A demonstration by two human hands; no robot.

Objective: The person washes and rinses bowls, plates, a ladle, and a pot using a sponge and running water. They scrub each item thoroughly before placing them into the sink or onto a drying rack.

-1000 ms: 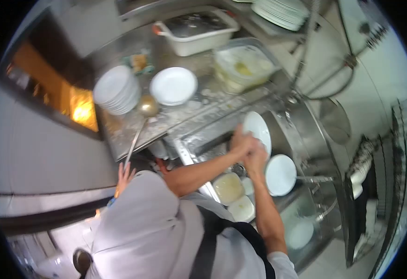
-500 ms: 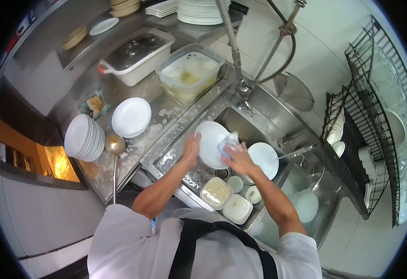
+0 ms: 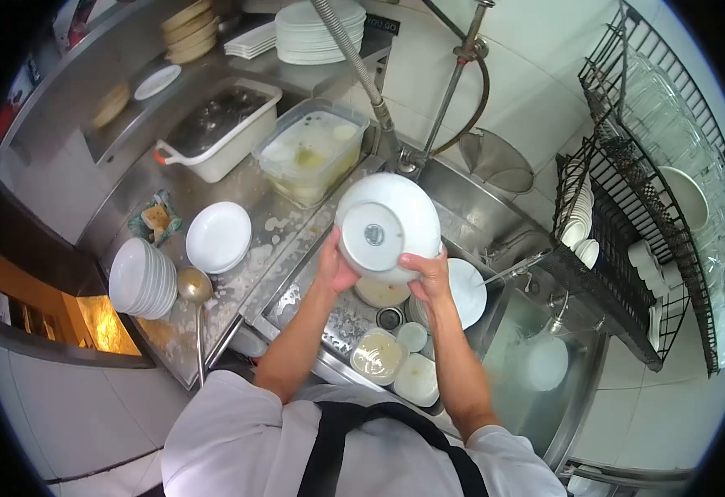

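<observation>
A white plate (image 3: 375,228) is held up over the sink (image 3: 296,311), tilted so that its underside with a round base ring and a small mark faces the camera. My left hand (image 3: 335,263) grips its left lower edge. My right hand (image 3: 429,275) holds the lower right edge, thumb on the underside. Below are a square tub (image 3: 379,356) with cloudy liquid, a second pale tub (image 3: 416,379) and a small round bowl (image 3: 412,336). Another white plate (image 3: 464,294) rests right of my right hand.
On the left counter are stacked bowls (image 3: 142,277), a white dish (image 3: 218,237), a ladle (image 3: 194,285) and a sponge (image 3: 157,218). Behind stand a plastic tub (image 3: 311,153) and a white bin (image 3: 222,132). A hose (image 3: 354,58) hangs above; racks (image 3: 628,199) line the right wall.
The plate has been raised towards the camera and turned over to show its underside. The bluish-white cloth that was in my right hand is no longer visible. The view has shifted slightly.
</observation>
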